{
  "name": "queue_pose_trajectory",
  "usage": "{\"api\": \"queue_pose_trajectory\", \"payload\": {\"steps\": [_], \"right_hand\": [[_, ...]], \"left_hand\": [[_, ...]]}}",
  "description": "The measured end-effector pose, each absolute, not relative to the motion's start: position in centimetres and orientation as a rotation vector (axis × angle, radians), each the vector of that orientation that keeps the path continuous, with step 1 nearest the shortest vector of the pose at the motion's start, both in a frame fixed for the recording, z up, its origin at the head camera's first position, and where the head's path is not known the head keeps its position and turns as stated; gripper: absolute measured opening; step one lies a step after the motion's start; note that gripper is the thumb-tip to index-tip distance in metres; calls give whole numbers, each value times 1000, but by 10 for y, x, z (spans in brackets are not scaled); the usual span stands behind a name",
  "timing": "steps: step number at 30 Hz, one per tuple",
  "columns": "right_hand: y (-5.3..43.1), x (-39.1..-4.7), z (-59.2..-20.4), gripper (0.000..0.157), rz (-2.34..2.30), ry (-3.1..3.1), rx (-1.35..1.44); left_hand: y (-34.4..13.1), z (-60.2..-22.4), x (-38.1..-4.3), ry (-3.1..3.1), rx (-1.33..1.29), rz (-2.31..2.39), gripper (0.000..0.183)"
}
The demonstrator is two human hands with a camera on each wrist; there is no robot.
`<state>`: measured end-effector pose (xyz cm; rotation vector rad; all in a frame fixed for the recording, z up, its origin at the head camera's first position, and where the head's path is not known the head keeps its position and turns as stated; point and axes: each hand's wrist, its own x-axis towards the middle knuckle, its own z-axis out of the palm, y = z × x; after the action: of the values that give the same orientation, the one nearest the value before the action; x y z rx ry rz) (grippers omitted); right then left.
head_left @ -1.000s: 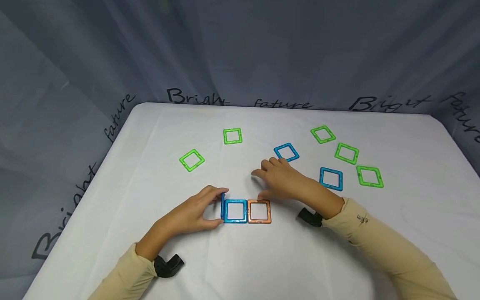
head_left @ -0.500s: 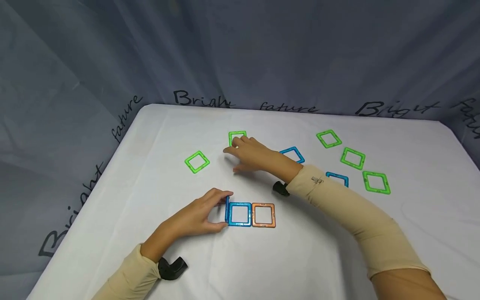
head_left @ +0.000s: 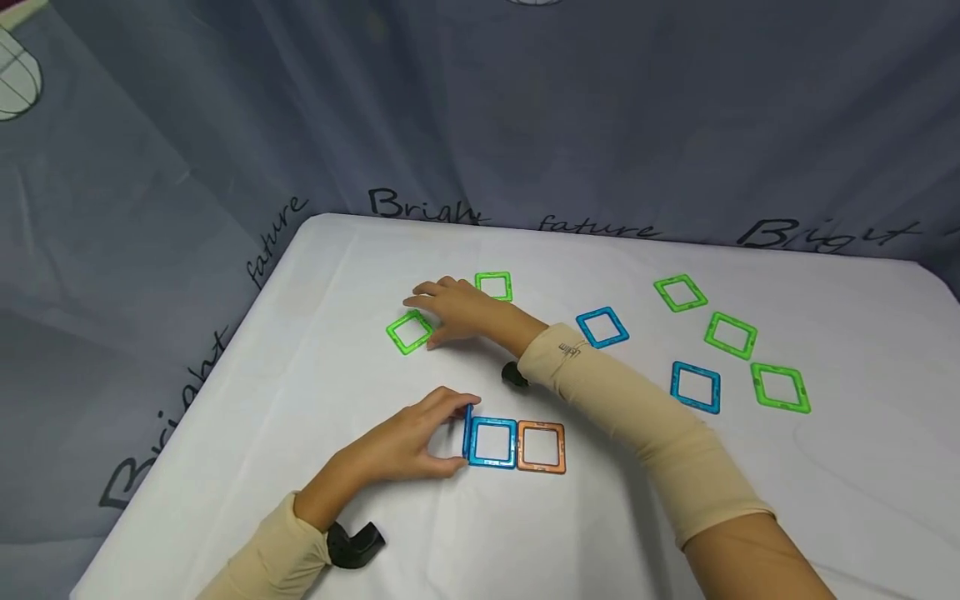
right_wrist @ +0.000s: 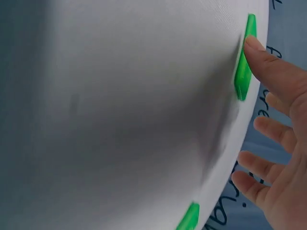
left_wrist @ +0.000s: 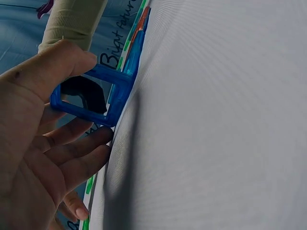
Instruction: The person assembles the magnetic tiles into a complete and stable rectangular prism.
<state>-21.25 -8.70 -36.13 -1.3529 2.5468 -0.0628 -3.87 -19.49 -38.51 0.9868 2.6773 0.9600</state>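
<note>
My left hand (head_left: pixel 401 437) pinches an upright blue magnetic tile (left_wrist: pixel 123 91) between thumb and fingers. This tile stands along the left edge of a flat blue tile (head_left: pixel 492 463), an open square frame. Lined up against the flat one's right side is an orange tile (head_left: pixel 542 469). Farther back, my right hand (head_left: pixel 461 308) reaches over the table with its fingers spread. Its thumb is at the right corner of a green tile (head_left: pixel 396 342) and overlaps that green tile (right_wrist: pixel 243 79) in the right wrist view. Another green tile (head_left: pixel 492 275) lies just behind the right hand.
To the right lie two blue tiles, one nearer the middle (head_left: pixel 612 342) and one farther right (head_left: pixel 674 380). Three green tiles, among them a front one (head_left: pixel 784 407), lie around the right side. A grey curtain (head_left: pixel 525 117) hangs behind the white table (head_left: pixel 360 258).
My right hand has moved left, from behind the orange tile past the back green tile to the left green one. The left hand keeps its hold on the upright blue tile.
</note>
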Motion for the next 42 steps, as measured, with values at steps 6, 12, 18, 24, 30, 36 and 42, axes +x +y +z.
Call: {"api": "queue_pose_trajectory", "payload": {"steps": [6,12,18,24,30,36,42], "right_hand": [[-94,-211,-368,71,-62,2521,-1312],[-91,-209,-368,62,-17,2567,-1339],[-73,-204,-369,61,9,2613,-1363],[-55,-194,-364,59,60,2633,-1363],[-36,-181,-357,54,116,2634,-1348],[-16,-168,-355,52,186,2641,-1362],[3,-156,-354,50,179,2639,-1409]], "left_hand": [[-192,-386,-38,2693,1017,944,64],[-193,-385,-38,2716,1003,910,65],[-191,-384,-37,2708,1005,905,64],[-193,-385,-37,2712,978,904,65],[-193,-384,-37,2715,952,891,67],[-193,-383,-37,2718,947,896,68],[-193,-384,-36,2707,952,915,68]]}}
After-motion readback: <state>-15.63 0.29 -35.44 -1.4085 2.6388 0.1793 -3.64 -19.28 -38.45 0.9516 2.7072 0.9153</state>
